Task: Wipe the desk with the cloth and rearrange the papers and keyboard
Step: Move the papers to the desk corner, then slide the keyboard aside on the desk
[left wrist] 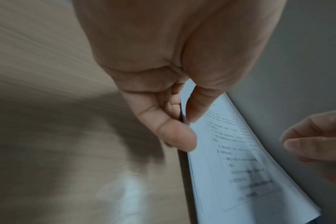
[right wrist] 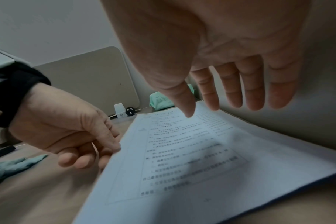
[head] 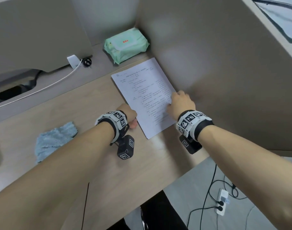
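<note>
Papers: while you lean over the surface [head: 72,107], your stack of printed papers [head: 145,98] lies at an angle along the right-hand partition [head: 216,63], its long right edge against or just beside the panel; the left wrist view shows the stack's left edge raised slightly off the wood.
Left hand: your left hand [head: 128,113] is at the stack's left edge, the thumb [left wrist: 199,104] on top of the sheets and the curled fingers [left wrist: 173,136] at or under that edge, so you pinch the papers there.
Right hand: your right hand [head: 181,102] is over the right part of the top sheet near the partition, with fingers [right wrist: 255,87] straight and spread; it grips nothing, and you cannot tell from these views whether the fingertips touch the paper.
Cloth: your crumpled light-blue cloth [head: 55,140] lies on the surface to the left of your left forearm, well apart from the papers and from both hands.
Back of the surface: a green pack of wet wipes [head: 126,45] sits in the far corner just beyond the top of the papers; to its left a black plug [head: 87,62] and a white cable [head: 42,87] run along the back ledge.
Floor: a white power strip [head: 222,201] with black cables lies on the floor at lower right.
</note>
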Demonstrator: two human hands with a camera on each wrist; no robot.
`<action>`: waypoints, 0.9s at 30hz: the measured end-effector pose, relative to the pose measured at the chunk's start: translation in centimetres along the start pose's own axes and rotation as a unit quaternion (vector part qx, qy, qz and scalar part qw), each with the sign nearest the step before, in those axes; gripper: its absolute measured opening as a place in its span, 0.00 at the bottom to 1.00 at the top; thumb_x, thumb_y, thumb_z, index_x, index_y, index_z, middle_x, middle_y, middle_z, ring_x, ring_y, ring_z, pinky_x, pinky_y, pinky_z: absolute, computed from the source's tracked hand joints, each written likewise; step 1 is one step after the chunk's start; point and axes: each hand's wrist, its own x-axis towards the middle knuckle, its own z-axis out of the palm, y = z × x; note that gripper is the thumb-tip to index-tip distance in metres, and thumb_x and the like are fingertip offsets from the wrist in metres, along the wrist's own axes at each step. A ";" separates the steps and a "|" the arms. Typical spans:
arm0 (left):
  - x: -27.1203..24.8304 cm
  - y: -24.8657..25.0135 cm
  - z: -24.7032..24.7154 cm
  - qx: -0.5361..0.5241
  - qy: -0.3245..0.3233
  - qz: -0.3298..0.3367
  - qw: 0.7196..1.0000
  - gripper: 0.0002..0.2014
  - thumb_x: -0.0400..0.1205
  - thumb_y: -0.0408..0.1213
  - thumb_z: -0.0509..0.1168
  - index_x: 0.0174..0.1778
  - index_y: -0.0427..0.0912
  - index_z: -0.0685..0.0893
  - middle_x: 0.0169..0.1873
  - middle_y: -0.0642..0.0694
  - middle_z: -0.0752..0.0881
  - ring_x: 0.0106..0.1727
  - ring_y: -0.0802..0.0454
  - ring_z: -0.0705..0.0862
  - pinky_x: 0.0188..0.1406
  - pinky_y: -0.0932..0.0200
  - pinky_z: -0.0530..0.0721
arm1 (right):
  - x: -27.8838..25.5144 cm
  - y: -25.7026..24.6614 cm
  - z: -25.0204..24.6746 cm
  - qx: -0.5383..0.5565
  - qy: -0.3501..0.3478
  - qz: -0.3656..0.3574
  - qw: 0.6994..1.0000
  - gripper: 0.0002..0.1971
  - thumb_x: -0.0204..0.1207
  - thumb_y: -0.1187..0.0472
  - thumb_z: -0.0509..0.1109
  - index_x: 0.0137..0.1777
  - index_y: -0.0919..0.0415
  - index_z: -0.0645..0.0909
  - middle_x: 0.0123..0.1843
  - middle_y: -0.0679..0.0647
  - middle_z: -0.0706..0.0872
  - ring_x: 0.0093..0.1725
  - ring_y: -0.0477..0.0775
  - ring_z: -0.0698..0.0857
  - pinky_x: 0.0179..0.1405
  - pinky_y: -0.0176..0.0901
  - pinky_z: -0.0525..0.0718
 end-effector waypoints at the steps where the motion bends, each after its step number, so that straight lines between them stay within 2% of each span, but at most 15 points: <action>1: -0.2 -0.2 -0.3 -0.007 0.008 -0.004 1.000 0.07 0.82 0.28 0.61 0.41 0.29 0.80 0.29 0.36 0.86 0.24 0.44 0.86 0.29 0.52 0.90 | -0.1 -0.5 -0.1 0.001 -0.001 -0.009 1.000 0.16 0.79 0.57 0.63 0.65 0.63 0.74 0.66 0.61 0.76 0.64 0.65 0.76 0.54 0.56 0.76; 3: -1.0 -1.0 -1.4 -0.014 0.028 0.002 0.999 0.08 0.82 0.29 0.61 0.40 0.29 0.80 0.30 0.36 0.86 0.25 0.44 0.86 0.30 0.53 0.88 | -0.3 -2.0 -0.5 0.004 -0.001 -0.033 0.999 0.16 0.80 0.57 0.62 0.65 0.63 0.74 0.65 0.61 0.77 0.63 0.66 0.76 0.51 0.54 0.76; 6: -2.2 -3.2 -4.6 -0.028 0.058 0.022 0.998 0.06 0.81 0.31 0.61 0.40 0.33 0.78 0.31 0.37 0.86 0.28 0.43 0.86 0.36 0.47 0.89 | -0.8 -5.9 -0.7 0.005 0.000 -0.079 0.997 0.13 0.81 0.57 0.61 0.60 0.64 0.75 0.61 0.62 0.79 0.60 0.65 0.78 0.44 0.50 0.72; 10: -4.2 -8.1 -12.0 -0.073 0.147 0.048 0.985 0.04 0.81 0.35 0.63 0.44 0.39 0.79 0.31 0.42 0.86 0.24 0.48 0.82 0.22 0.60 0.81 | -2.0 -13.8 -0.7 0.014 -0.012 -0.125 0.992 0.13 0.80 0.57 0.62 0.59 0.63 0.76 0.59 0.61 0.81 0.59 0.66 0.80 0.45 0.49 0.72; 12: -5.6 -11.5 -16.8 -0.091 0.191 0.055 0.976 0.04 0.81 0.36 0.63 0.44 0.40 0.79 0.30 0.43 0.86 0.23 0.49 0.81 0.21 0.61 0.78 | -3.1 -18.8 -0.6 0.013 -0.016 -0.156 0.987 0.13 0.79 0.57 0.63 0.60 0.63 0.76 0.59 0.62 0.82 0.58 0.66 0.81 0.46 0.49 0.74; 15: -7.7 -17.4 -24.0 -0.125 0.261 0.032 0.957 0.06 0.82 0.36 0.61 0.40 0.41 0.78 0.29 0.43 0.85 0.24 0.48 0.79 0.24 0.60 0.77 | -4.8 -26.0 -0.1 0.029 -0.032 -0.206 0.978 0.14 0.80 0.58 0.63 0.61 0.66 0.77 0.59 0.67 0.84 0.59 0.69 0.82 0.52 0.52 0.79; 18: -10.1 -25.4 -32.1 -0.134 0.325 -0.028 0.936 0.08 0.80 0.36 0.61 0.38 0.40 0.81 0.29 0.40 0.86 0.25 0.45 0.80 0.28 0.55 0.81 | -7.4 -34.4 1.2 0.040 -0.056 -0.245 0.967 0.14 0.81 0.57 0.63 0.61 0.65 0.77 0.59 0.68 0.85 0.57 0.70 0.84 0.53 0.52 0.82; 20: -11.8 -30.5 -36.5 -0.146 0.365 -0.059 0.918 0.10 0.80 0.39 0.62 0.37 0.38 0.83 0.33 0.39 0.88 0.28 0.43 0.83 0.32 0.54 0.85 | -9.0 -39.4 2.6 0.052 -0.076 -0.249 0.964 0.15 0.81 0.55 0.63 0.61 0.64 0.78 0.59 0.66 0.85 0.57 0.69 0.84 0.53 0.51 0.82; 22: -12.9 -34.3 -39.5 -0.132 0.395 -0.085 0.905 0.13 0.79 0.45 0.64 0.40 0.38 0.86 0.39 0.38 0.90 0.38 0.39 0.89 0.45 0.48 0.90 | -10.1 -43.1 3.8 0.067 -0.095 -0.250 0.961 0.15 0.81 0.55 0.63 0.61 0.64 0.79 0.60 0.66 0.85 0.58 0.68 0.84 0.53 0.49 0.80; 24: -14.3 -38.3 -42.6 -0.112 0.424 -0.114 0.891 0.15 0.79 0.47 0.65 0.44 0.38 0.86 0.47 0.36 0.90 0.50 0.35 0.88 0.57 0.46 0.87 | -11.3 -47.5 5.4 0.067 -0.107 -0.251 0.960 0.16 0.81 0.53 0.63 0.61 0.63 0.80 0.60 0.65 0.86 0.59 0.67 0.84 0.54 0.48 0.80; 27: -15.6 -43.2 -45.9 -0.112 0.461 -0.146 0.868 0.18 0.81 0.48 0.66 0.58 0.38 0.84 0.58 0.37 0.86 0.63 0.35 0.83 0.67 0.47 0.79 | -12.6 -52.2 7.4 0.082 -0.143 -0.231 0.959 0.16 0.82 0.53 0.63 0.61 0.64 0.79 0.59 0.63 0.86 0.57 0.65 0.84 0.51 0.46 0.79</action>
